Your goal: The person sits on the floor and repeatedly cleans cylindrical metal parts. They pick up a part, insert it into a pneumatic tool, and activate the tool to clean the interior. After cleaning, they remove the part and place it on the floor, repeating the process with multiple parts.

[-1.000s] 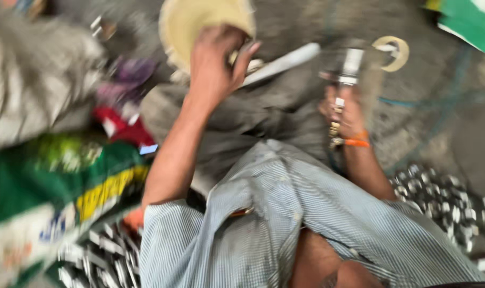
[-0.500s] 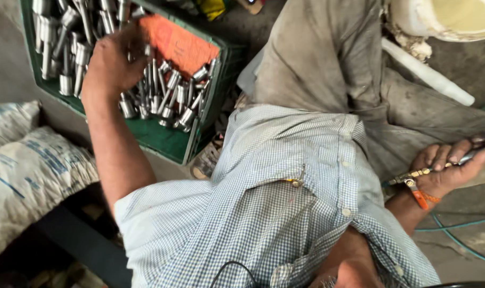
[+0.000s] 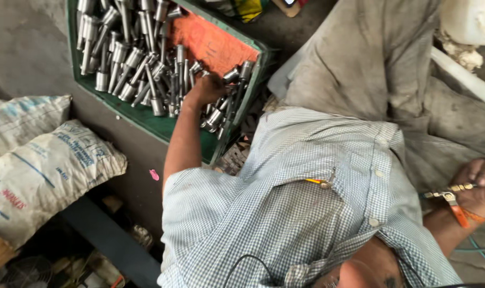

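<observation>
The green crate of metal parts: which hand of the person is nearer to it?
The left hand. It is inside the green crate, among the metal parts. The right hand is far off at the right edge, holding a thin brass-coloured tool.

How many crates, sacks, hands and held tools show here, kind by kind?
Green crate: 1
White sacks: 2
Hands, left hand and right hand: 2
Brass rod: 1
Total: 6

shirt (image 3: 306, 202): short-sleeved, fine blue-and-white check, small buttons
trousers (image 3: 381, 69): loose grey cloth
right wrist: orange band (image 3: 461, 216)
cable (image 3: 247, 266): thin, black, at chest
</observation>
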